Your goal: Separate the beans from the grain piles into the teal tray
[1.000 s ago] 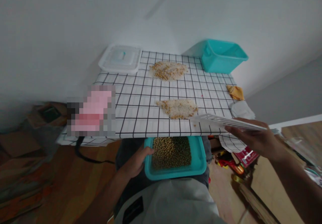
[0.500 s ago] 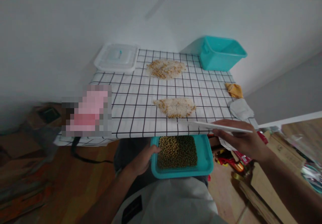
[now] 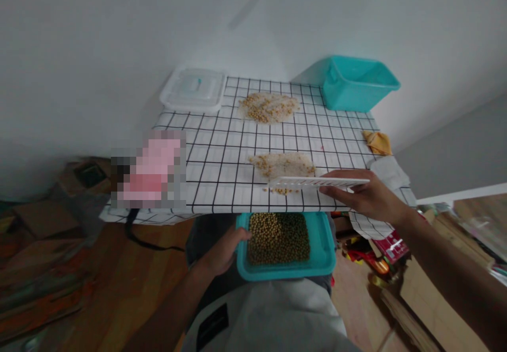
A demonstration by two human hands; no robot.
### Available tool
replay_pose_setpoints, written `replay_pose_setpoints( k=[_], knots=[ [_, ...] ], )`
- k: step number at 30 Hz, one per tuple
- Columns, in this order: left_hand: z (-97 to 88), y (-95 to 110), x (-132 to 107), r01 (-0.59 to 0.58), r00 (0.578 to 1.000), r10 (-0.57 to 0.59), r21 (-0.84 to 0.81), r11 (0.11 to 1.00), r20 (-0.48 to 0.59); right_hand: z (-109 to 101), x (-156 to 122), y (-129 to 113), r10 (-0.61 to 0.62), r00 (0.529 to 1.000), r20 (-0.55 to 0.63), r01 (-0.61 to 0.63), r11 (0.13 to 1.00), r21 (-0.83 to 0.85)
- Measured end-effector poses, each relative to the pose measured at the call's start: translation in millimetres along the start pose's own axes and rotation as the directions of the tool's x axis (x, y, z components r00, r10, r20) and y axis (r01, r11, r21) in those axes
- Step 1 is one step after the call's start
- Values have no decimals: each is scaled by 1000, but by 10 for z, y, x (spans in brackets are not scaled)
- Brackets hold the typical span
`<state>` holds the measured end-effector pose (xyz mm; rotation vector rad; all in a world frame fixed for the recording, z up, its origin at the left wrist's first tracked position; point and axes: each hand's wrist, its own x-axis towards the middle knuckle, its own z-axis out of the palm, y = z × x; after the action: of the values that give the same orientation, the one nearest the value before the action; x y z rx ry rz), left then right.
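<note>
My right hand grips a thin white slotted plastic board, held almost edge-on over the near part of the table. Just behind the board lies a pile of yellow beans mixed with pale grains. A short row of loose yellow beans shows in front of it. With its thumb over the left rim, my left hand holds a turquoise tray below the table edge. Inside the tray, yellow beans lie at the left and darker green beans at the right.
On the checked tablecloth lies a second bean-and-grain pile. A clear lidded container stands back left, a turquoise bin back right. Yellow cloth and white cloth lie right; a blurred-out pink object is left.
My right hand has moved the white board left and slightly away, to the near side of the front pile. Loose beans now show in front of it. My left hand stays on the tray.
</note>
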<state>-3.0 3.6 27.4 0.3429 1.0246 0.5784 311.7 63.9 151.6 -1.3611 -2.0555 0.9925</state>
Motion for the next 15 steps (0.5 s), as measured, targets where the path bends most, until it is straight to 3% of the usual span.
replay_pose_setpoints(
  k=[15],
  knots=[
    [11, 41, 29, -36, 998, 35, 28, 999, 58, -104, -410, 88, 76, 996, -38, -79, 994, -75]
  ],
)
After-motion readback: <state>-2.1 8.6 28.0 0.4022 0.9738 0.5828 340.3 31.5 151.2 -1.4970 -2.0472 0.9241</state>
